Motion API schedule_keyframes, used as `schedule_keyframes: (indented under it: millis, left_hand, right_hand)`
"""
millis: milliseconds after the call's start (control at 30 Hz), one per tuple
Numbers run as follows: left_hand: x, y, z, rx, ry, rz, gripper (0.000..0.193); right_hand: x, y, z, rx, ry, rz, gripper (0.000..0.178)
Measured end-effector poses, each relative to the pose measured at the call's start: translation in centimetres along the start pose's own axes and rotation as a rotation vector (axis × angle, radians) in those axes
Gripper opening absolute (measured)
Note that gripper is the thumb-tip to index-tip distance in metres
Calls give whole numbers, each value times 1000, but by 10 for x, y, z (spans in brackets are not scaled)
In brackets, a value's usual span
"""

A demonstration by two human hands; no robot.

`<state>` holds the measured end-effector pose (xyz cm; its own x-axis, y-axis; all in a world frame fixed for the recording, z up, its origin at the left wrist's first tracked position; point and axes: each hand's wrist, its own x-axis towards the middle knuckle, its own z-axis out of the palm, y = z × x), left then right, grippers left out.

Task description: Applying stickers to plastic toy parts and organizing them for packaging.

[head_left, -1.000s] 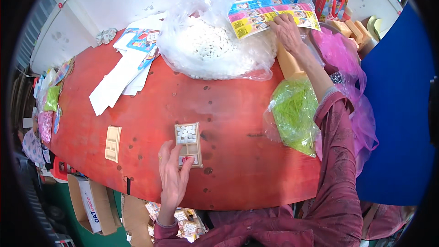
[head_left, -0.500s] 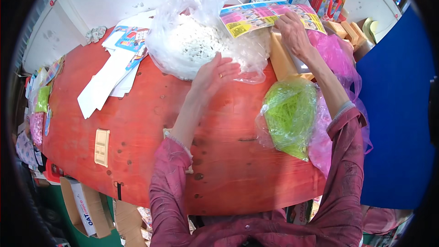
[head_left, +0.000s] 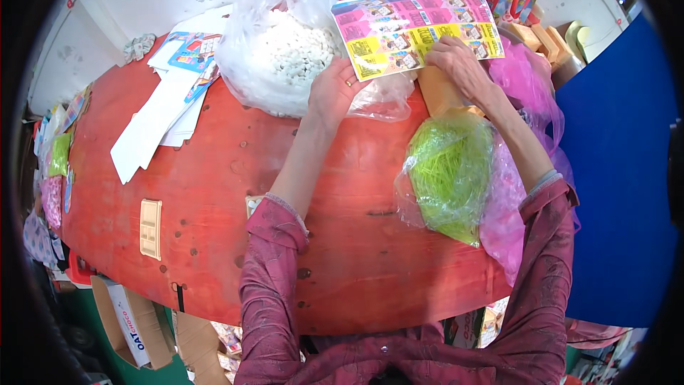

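A glossy printed sheet (head_left: pixel 392 25), with pink and yellow rows of small pictures, is held up over the table's far side. My right hand (head_left: pixel 463 68) pinches its lower edge, right of the middle. At the lower left corner is my left hand (head_left: pixel 333 93), palm turned inward with a ring on one finger; its fingertips are partly hidden by the sheet and appear closed on that corner. Just beyond the left hand, a large clear plastic bag (head_left: pixel 246 75) holds many small white pieces (head_left: pixel 296 46). Below my right hand stands a brown cardboard box (head_left: pixel 436 93), partly covered.
Clear bag of green shreds (head_left: pixel 450 182) and a pink plastic bag (head_left: pixel 502 224) lie at right, beside a blue panel (head_left: pixel 616 171). White papers (head_left: pixel 153 132) lie left. A beige molded tray (head_left: pixel 150 228) sits front left; another tray (head_left: pixel 253 204) is mostly under my left forearm.
The sheet has tilted to face me and come lower. My left hand has moved up to its lower left corner; my right hand has stayed on its lower edge.
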<state>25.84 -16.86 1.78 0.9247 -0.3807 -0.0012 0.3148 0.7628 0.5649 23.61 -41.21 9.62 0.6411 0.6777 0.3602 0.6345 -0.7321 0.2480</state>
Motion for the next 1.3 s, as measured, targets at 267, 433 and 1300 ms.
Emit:
schedule_keyframes:
  millis: [267, 433, 1300]
  left_hand:
    - [3, -10, -4, -40, 45, -23, 33]
    - [12, -12, -21, -27, -11, -39, 32]
    - [0, -13, -7, 47, 73, -1, 26]
  right_hand:
    - [15, -23, 4, 69, 206, -35, 20]
    - [29, -24, 24, 73, 45, -40, 21]
    - [31, -28, 39, 128, 101, 4, 13]
